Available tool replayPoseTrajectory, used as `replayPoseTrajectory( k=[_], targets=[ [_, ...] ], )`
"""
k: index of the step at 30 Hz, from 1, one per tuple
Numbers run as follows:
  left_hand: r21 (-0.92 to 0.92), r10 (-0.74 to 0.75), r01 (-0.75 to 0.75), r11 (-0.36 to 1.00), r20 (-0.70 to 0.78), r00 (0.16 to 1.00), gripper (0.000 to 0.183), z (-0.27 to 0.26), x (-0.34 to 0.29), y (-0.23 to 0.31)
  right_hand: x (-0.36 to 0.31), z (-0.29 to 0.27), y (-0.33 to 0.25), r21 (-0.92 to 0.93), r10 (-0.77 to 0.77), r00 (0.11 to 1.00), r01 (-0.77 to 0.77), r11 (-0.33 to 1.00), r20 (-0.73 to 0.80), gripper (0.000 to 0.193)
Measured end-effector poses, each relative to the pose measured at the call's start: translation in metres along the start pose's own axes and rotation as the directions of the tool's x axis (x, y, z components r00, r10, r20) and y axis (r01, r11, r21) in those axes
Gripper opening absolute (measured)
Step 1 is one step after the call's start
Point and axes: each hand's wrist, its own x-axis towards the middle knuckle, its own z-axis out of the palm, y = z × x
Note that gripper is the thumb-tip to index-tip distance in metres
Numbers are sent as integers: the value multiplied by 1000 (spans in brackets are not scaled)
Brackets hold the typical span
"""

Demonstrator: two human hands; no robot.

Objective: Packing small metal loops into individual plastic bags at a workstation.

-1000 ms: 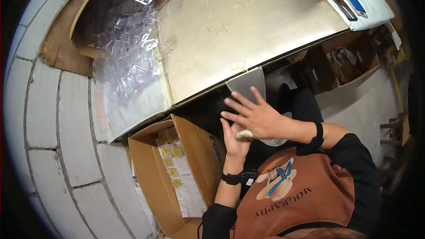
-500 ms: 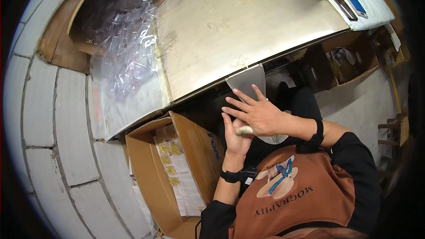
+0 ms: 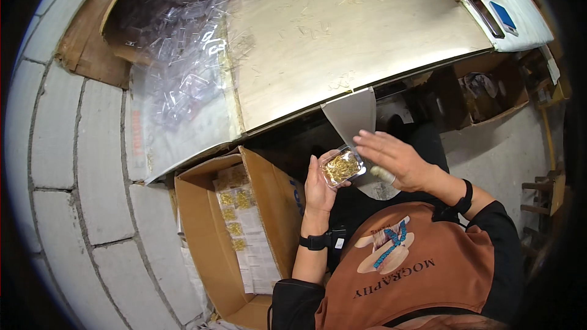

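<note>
A small clear plastic box point(image 3: 342, 168) filled with thin gold-coloured metal pieces lies in my left hand point(image 3: 318, 192), whose fingers and thumb hold it at its sides. Just to the right of the box hovers my right hand point(image 3: 397, 160), fingers stretched out together and holding nothing. A pale cover point(image 3: 383, 175) wraps its thumb. Behind the hands, a grey-white sheet point(image 3: 354, 113) hangs from the table edge. The metal pieces are too fine for me to tell their exact kind.
Loose gold pieces point(image 3: 318, 27) are scattered on the pale tabletop point(image 3: 367, 43). A heap of clear plastic boxes point(image 3: 183, 79) lies at left. Below it stands an open cardboard carton point(image 3: 199, 232) with filled packs point(image 3: 235, 229). A blue-topped device point(image 3: 503, 17) sits far right.
My right hand has moved right, off my left palm, and the filled clear box now shows in my left hand. The view has shifted slightly.
</note>
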Motion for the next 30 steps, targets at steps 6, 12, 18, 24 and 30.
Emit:
replayPoseTrajectory(
  k=[6,12,18,24,30],
  targets=[
    [287,190,-148,946,-127,974,32,10,5,-15,-8,37,0,-183,-112,962,160,970,249,49],
    [387,212,-92,917,-279,936,19,-2,6,-31,-12,49,3,-82,-57,973,76,994,222,46],
    [334,197,-114,936,-227,954,25,2,7,-25,-12,47,-2,-152,-107,973,139,979,203,47],
    [319,5,56,946,-187,982,30,-4,-4,-22,5,26,9,80,-33,985,20,997,170,43],
    [208,-284,320,925,-185,941,44,-71,24,-59,69,-16,54,-182,72,979,-107,978,-188,41]
  ],
)
